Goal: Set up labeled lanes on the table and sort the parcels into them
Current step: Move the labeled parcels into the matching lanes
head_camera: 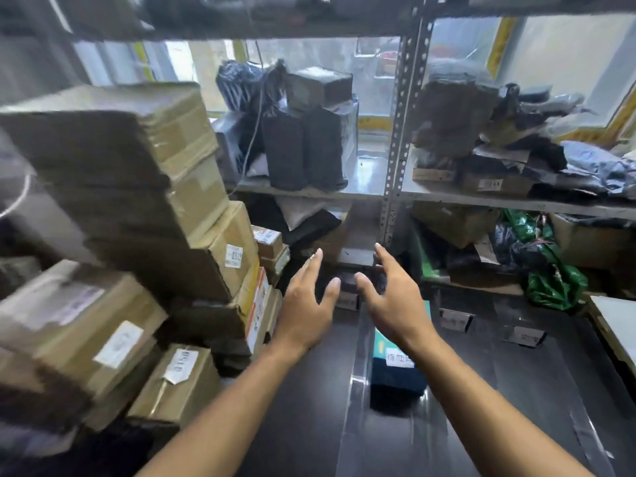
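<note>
one teal parcel [392,373] partly behind right hand [395,304]

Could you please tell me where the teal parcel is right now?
The teal parcel lies on the dark table, centre-right in the head view, partly hidden by the right hand, with stacked cardboard boxes to its left.

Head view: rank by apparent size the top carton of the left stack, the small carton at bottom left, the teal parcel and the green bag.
1. Top carton, though it is also nearest the camera.
2. Small carton and green bag look alike, so they are unranked.
3. Teal parcel, partly hidden.
</note>
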{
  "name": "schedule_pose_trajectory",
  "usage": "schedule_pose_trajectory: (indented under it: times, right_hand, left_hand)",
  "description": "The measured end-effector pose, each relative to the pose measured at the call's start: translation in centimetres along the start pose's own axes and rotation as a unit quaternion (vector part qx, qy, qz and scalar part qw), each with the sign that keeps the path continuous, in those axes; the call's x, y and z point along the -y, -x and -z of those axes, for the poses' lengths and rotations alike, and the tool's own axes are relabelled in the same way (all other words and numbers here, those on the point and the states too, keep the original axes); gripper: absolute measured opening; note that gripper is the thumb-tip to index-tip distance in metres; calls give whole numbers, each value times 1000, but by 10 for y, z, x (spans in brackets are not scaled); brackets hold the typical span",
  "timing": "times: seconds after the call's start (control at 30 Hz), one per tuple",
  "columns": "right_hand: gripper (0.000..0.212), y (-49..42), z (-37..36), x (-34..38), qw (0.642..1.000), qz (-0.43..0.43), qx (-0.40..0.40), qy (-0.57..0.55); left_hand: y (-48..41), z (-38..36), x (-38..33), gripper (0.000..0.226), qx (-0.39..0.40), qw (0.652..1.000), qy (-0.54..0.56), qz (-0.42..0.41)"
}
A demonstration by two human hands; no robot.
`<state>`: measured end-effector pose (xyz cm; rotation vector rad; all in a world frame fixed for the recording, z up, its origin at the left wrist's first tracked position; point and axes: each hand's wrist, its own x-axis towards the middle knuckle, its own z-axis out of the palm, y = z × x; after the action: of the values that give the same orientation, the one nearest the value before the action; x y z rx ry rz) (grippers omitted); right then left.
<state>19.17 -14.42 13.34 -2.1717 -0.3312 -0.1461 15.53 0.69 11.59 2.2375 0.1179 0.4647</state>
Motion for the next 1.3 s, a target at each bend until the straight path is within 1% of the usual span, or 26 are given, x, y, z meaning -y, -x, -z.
schedule_pose_trajectory:
  times: [0.13, 0.27, 0.33, 0.43, 0.5, 0.53, 0.6, 0.63, 0.67, 0.77, 0.8, 0.83, 0.9, 0.93, 0.97, 1.0, 1.03, 1.07, 1.13, 1.17, 1.23, 1.3]
  right_hand:
    - [65, 0, -23, 53, 997, 54, 25, -49]
    - [63, -5, -36, 96, 986, 115, 68, -96]
    - [62, -12, -37, 115, 979, 135, 82, -125]
    - [58, -32, -34, 146, 967, 153, 99, -178]
    - [58, -53, -36, 167, 961, 146, 99, -214]
    - [61, -64, -39, 178, 959, 140, 97, -225]
    - [76, -88, -47, 200, 958, 127, 96, -237]
    - [84, -99, -52, 210, 958, 121, 97, -240]
    - [87, -110, -58, 219, 959, 119, 96, -238]
    - [77, -136, -80, 237, 964, 122, 98, -217]
    - [79, -143, -88, 240, 965, 120, 101, -211]
    - [86, -147, -95, 242, 965, 109, 105, -214]
    - [106, -154, -110, 243, 964, 82, 107, -231]
    - [110, -157, -116, 243, 963, 75, 106, -236]
    - [106, -158, -120, 244, 963, 74, 104, -237]
    - [97, -159, -124, 243, 962, 82, 99, -239]
    - [90, -159, -127, 243, 961, 86, 91, -245]
    - [88, -159, -131, 242, 960, 89, 82, -250]
    - [99, -160, -138, 240, 960, 89, 69, -257]
    - [103, -163, -141, 238, 960, 87, 66, -259]
    - [101, -170, -146, 232, 958, 85, 66, -264]
    - [97, -174, -148, 230, 958, 86, 62, -265]
  left_hand:
    - [14, 58, -8, 53, -75, 997, 14, -11]
    - [31, 110, -23, 41, -163, 984, 64, -29]
    - [36, 136, -31, 39, -213, 971, 102, -32]
    - [33, 184, -37, 38, -318, 937, 134, -44]
    - [17, 223, -32, 42, -381, 914, 130, -44]
    - [6, 243, -23, 47, -409, 904, 119, -45]
    - [-24, 284, 0, 62, -458, 882, 106, -32]
    - [-40, 303, 11, 70, -469, 877, 103, -11]
    - [-57, 320, 25, 76, -464, 880, 98, 17]
    - [-96, 355, 57, 96, -399, 907, 86, 101]
    - [-104, 360, 65, 102, -368, 919, 87, 114]
    - [-108, 362, 70, 104, -334, 930, 88, 127]
    - [-114, 359, 84, 96, -272, 947, 106, 131]
    - [-117, 357, 92, 90, -251, 951, 126, 127]
    - [-118, 354, 97, 89, -233, 953, 153, 118]
    - [-121, 350, 104, 93, -224, 952, 178, 110]
    - [-124, 348, 109, 93, -221, 951, 191, 99]
    - [-124, 344, 112, 82, -223, 951, 196, 88]
    - [-125, 339, 109, 51, -248, 949, 178, 71]
    - [-125, 337, 108, 44, -263, 950, 157, 57]
    - [-126, 337, 104, 40, -279, 952, 126, 32]
    - [-126, 338, 104, 40, -281, 954, 94, 32]
